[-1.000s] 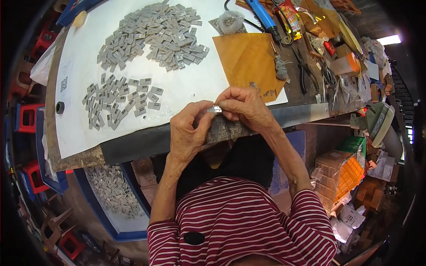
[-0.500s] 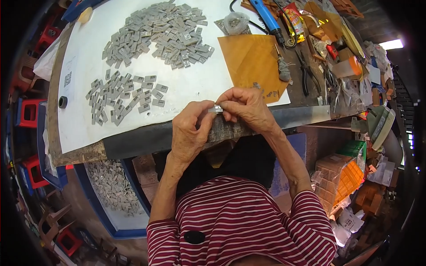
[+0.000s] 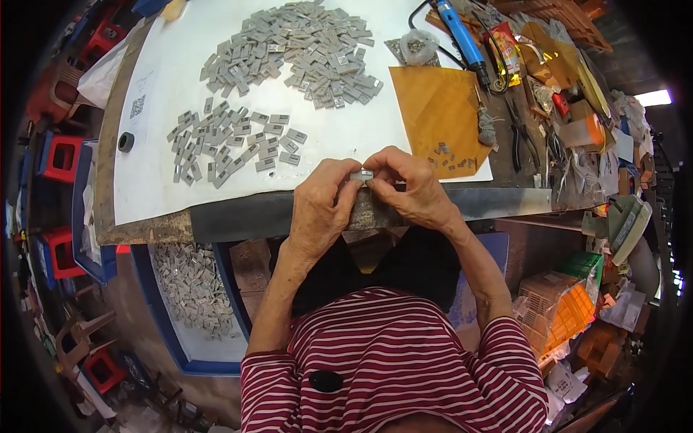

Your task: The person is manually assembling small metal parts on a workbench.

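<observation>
My left hand (image 3: 323,213) and right hand (image 3: 408,189) meet just over the near edge of the workbench (image 3: 238,216), fingertips pinched together on one small grey metal piece (image 3: 361,175) held between them; both hands are closed down tight on it, thumbs and forefingers touching the part. Just beyond my knuckles lies the white sheet (image 3: 159,144) that covers most of the bench, its near edge running close to the bench's front edge. On it, the smaller scatter of grey pieces (image 3: 231,141) sits toward the near left, and the big heap of grey pieces (image 3: 296,47) lies toward the far edge. A bare strip of white sheet stays open between the scatter and my hands. To my right an orange-brown paper (image 3: 433,108) overlaps the sheet's right edge, with a few tiny parts (image 3: 451,155) near its near corner. A blue power screwdriver (image 3: 458,36) lies at the far right, beside crowded pliers and clutter (image 3: 548,108).
</observation>
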`<action>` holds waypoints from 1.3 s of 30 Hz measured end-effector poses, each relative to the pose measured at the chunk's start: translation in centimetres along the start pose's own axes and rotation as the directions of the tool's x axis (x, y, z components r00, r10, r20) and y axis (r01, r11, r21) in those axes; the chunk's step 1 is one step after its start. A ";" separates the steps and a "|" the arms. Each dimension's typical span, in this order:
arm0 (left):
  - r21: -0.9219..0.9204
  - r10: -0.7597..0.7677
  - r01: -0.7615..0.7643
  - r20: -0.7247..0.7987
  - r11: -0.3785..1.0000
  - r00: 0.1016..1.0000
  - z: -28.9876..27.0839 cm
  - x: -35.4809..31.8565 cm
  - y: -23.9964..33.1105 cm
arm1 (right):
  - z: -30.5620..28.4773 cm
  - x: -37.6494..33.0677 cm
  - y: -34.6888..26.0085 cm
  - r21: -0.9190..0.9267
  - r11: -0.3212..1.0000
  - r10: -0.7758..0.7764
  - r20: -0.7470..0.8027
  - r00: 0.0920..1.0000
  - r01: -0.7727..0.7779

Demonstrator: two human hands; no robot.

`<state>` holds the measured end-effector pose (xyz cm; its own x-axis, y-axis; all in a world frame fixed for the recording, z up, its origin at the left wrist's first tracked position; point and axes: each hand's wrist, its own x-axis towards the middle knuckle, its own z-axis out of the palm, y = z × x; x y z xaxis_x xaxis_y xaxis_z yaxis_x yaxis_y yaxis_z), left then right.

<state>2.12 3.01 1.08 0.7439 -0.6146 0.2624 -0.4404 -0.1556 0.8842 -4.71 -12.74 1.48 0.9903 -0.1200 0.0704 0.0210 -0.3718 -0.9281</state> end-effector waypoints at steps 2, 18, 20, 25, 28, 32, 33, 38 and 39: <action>0.003 0.000 0.000 -0.003 1.000 1.000 -0.3 0.0 0.0 | 0.2 0.2 -0.4 -0.052 0.998 -0.048 -0.005 0.999 0.047; 0.237 0.152 -0.158 0.041 0.959 0.987 -1.1 0.0 -1.8 | 1.0 1.0 -0.1 -0.187 0.980 -0.062 0.055 0.997 0.072; 0.247 0.161 -0.165 0.039 0.955 0.986 -1.0 0.0 -2.0 | 1.0 1.2 0.0 -0.242 0.964 -0.103 0.059 0.993 0.114; 0.303 0.175 -0.175 0.028 0.937 0.984 -0.8 0.1 -2.6 | 1.4 2.0 0.7 -0.405 0.876 -0.250 0.085 0.965 0.262; 0.347 0.188 -0.181 0.015 0.920 0.982 -0.9 0.2 -2.9 | 1.7 2.6 0.7 -0.454 0.849 -0.249 0.111 0.962 0.272; 0.366 0.186 -0.158 -0.043 0.917 0.982 -1.1 0.2 -2.9 | 1.9 3.5 0.9 -0.449 0.863 -0.209 0.096 0.973 0.230; 0.366 0.188 -0.150 -0.069 0.918 0.980 -1.2 0.2 -2.9 | 2.0 3.7 1.0 -0.450 0.862 -0.214 0.095 0.972 0.233; 0.384 0.206 -0.149 -0.110 0.911 0.972 -2.3 -0.4 -3.4 | 2.9 5.6 1.5 -0.436 0.893 -0.173 -0.092 0.981 0.117; 0.392 0.217 -0.157 -0.112 0.906 0.970 -2.5 -0.4 -3.5 | 3.1 6.1 1.7 -0.435 0.892 -0.179 -0.093 0.980 0.121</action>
<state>4.61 5.81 -1.16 0.6822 -0.5431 0.4895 -0.7134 -0.3477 0.6084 1.79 -11.24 -0.86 0.9536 -0.1363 0.2685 0.0791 -0.7469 -0.6602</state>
